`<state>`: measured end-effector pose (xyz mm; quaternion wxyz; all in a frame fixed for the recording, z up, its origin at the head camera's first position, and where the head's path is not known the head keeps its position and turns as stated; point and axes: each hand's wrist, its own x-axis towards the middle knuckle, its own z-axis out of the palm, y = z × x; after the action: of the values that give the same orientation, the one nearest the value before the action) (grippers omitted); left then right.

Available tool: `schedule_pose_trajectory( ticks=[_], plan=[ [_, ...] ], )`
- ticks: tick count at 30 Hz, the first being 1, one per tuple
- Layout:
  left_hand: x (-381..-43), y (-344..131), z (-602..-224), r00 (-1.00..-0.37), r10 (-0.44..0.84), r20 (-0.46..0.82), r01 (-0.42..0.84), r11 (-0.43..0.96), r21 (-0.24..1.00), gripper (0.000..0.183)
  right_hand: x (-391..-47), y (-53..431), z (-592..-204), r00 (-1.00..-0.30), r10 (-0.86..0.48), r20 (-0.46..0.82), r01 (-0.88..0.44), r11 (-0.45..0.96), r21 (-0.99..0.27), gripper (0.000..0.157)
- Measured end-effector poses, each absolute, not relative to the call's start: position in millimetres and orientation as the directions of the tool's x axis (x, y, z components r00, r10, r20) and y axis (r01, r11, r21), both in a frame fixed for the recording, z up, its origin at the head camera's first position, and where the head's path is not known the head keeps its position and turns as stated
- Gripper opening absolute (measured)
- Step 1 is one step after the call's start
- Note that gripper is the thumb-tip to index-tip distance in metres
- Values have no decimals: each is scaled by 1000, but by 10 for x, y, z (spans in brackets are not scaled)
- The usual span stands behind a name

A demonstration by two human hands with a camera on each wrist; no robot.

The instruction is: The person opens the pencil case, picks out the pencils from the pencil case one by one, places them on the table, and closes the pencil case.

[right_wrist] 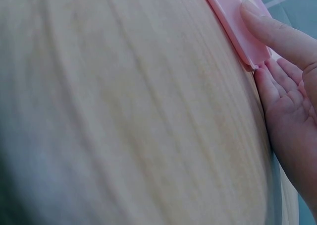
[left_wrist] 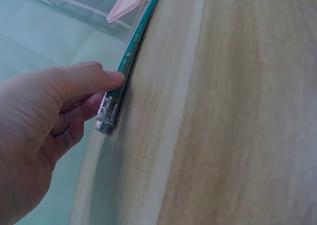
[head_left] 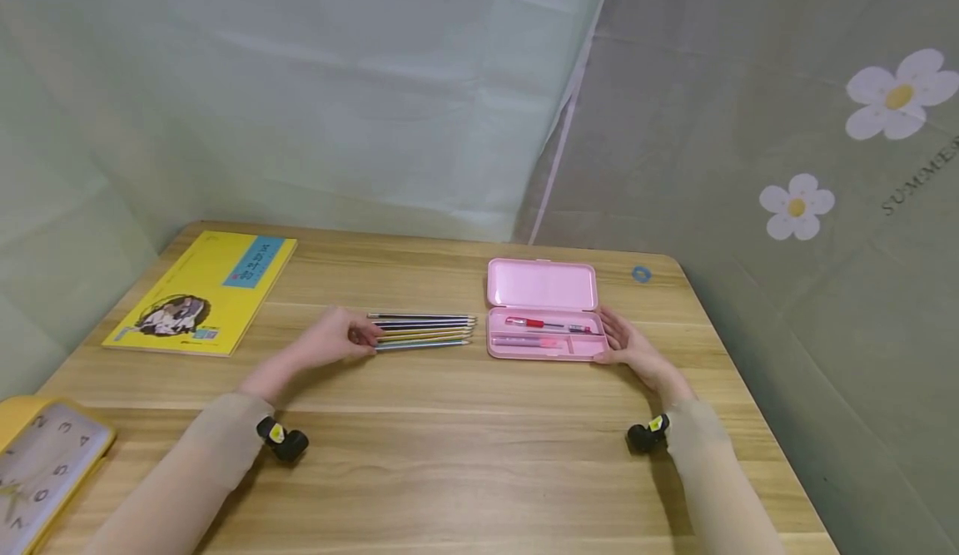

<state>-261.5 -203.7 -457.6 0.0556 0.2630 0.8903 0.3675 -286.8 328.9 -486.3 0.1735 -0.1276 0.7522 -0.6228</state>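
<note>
A row of several pencils (head_left: 423, 332) lies on the table, points toward the pencil case. My left hand (head_left: 340, 339) pinches at their left ends; in the left wrist view its thumb presses on a green pencil (left_wrist: 130, 54), with the other fingers curled behind. To the right, a pink pencil case (head_left: 543, 283) lies with its lid folded back. Inside it are a red-capped pen (head_left: 528, 322) and a pink pen-like item (head_left: 528, 342). My right hand (head_left: 637, 351) holds the case's right end, thumb at the front corner (right_wrist: 255, 51) and fingers along the end.
A yellow book (head_left: 213, 289) lies at the back left of the table. At the near left edge is a yellow-framed clock (head_left: 56, 463), partly out of view. A small blue ring (head_left: 641, 274) sits near the back right corner. Curtains (head_left: 360, 106) hang behind the table.
</note>
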Motion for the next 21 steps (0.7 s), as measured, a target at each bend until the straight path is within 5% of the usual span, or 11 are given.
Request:
schedule_pose_trajectory(
  ticks=[21],
  plan=[
    [-2644,-2002,-4601,-854,516,62,425,624,656,22,-2855,3289,-4842,-907,-409,-103,29,184,-983,98]
  ],
)
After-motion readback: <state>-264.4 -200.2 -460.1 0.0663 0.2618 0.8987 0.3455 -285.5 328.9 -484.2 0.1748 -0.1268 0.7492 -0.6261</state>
